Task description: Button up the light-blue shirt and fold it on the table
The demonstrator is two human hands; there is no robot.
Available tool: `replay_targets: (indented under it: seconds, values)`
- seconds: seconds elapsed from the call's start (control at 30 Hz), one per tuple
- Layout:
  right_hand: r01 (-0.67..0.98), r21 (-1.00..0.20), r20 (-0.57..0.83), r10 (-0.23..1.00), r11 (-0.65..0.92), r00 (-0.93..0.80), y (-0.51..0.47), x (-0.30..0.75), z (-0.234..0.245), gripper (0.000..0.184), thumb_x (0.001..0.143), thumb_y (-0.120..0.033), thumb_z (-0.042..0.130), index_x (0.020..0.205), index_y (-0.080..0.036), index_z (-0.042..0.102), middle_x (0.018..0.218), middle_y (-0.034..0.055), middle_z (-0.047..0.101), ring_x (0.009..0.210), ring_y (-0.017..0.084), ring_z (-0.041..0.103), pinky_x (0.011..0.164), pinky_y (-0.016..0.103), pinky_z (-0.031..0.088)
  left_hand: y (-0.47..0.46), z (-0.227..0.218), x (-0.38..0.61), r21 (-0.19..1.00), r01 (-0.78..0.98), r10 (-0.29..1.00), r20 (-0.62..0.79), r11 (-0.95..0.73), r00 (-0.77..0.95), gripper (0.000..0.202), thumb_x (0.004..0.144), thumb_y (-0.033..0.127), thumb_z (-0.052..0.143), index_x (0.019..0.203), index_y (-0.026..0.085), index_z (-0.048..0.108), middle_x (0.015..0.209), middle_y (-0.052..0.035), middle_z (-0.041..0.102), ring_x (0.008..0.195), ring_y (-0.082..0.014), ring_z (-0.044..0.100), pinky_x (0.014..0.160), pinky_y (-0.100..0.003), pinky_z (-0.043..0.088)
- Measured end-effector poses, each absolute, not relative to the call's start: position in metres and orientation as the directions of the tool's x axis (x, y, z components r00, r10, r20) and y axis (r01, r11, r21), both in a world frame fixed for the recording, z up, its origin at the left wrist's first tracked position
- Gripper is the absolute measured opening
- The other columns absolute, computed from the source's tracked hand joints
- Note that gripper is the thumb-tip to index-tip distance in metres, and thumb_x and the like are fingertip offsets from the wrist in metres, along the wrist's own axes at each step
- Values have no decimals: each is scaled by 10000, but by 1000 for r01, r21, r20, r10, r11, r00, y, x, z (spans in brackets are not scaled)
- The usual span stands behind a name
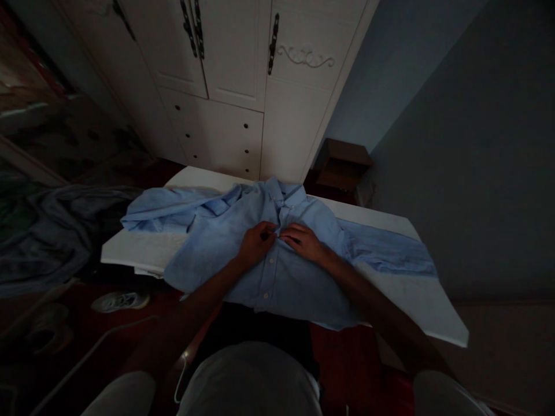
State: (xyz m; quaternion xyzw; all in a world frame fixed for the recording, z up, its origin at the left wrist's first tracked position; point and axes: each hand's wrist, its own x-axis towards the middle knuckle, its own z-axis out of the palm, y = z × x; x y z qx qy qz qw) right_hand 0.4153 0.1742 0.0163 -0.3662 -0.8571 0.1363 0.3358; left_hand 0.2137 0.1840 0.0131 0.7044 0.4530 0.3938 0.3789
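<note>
A light blue button-up shirt (225, 248) lies front side up on a white ironing board (403, 300), collar toward the wardrobe, sleeves out to both sides. My left hand (258, 242) and my right hand (303, 240) meet over its front placket, below the collar. The fingertips of both pinch the placket edge, around what looks like a button that they mostly cover. Below the hands, more white buttons (272, 260) show along the placket.
A white wardrobe (234, 75) with drawers stands behind the board. A small brown nightstand (347, 153) is at the back right. Dark clothes (43, 231) are heaped at left. Below them a sneaker (120, 301) rests on the red floor, near a white cable (180, 375).
</note>
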Motion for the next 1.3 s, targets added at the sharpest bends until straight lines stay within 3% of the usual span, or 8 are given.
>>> replay_targets:
  seconds: [0.13,0.27,0.4,0.57,0.73,1.03,1.17,1.3]
  values:
    - [580,-568,415,812,584,-410,163,404,26,170,939,-266,568,947,-210,727,883,61,709,812,171,655,758,311,533,184,11,214,895,324,935,220,-308,279,192,807,220,623,998,202,639,818,-1,724,751,-149,690,738,-285,557]
    - [584,-729,285,934,356,-214,156,390,29,159,900,-255,582,904,-219,736,818,23,736,695,152,675,659,269,527,185,10,214,903,306,939,226,-301,259,175,800,223,631,973,204,644,831,1,724,745,-142,684,741,-280,558]
    - [402,-915,19,999,36,-45,154,383,29,144,852,-254,584,842,-196,715,730,1,722,480,104,622,480,213,471,183,13,214,910,291,940,225,-297,255,159,808,215,630,966,203,642,841,-1,730,768,-145,692,736,-273,557]
    - [161,-958,-244,970,-239,-16,153,383,34,161,788,-316,651,821,-166,701,787,48,750,497,131,662,361,176,377,180,14,214,861,336,915,299,-380,269,137,838,232,606,967,210,648,876,-8,737,814,-154,700,762,-277,554]
    - [-2,-949,-315,948,-316,-47,151,385,40,252,694,-370,736,814,-149,715,790,60,757,522,126,671,363,152,364,179,12,215,780,408,875,364,-474,320,136,850,226,598,969,220,663,930,-20,739,870,-166,698,844,-298,547]
    - [-2,-942,-335,941,-336,51,149,377,36,203,655,-329,711,763,-157,696,704,44,742,477,129,652,329,154,297,180,11,216,746,406,842,396,-528,367,152,870,212,561,987,209,658,951,-34,734,889,-175,688,871,-328,539]
    - [-13,-945,-328,943,-328,50,147,377,37,207,631,-329,713,742,-156,686,663,35,727,492,136,660,344,157,300,179,12,216,743,372,828,462,-557,317,196,841,152,544,1009,197,634,990,-51,713,936,-178,667,886,-339,530]
    - [-22,-949,-316,948,-315,39,146,379,38,217,623,-346,717,728,-158,684,658,32,725,514,143,672,359,159,314,180,16,215,790,317,849,465,-526,251,207,838,166,568,1036,195,623,924,-39,692,868,-157,655,838,-314,528]
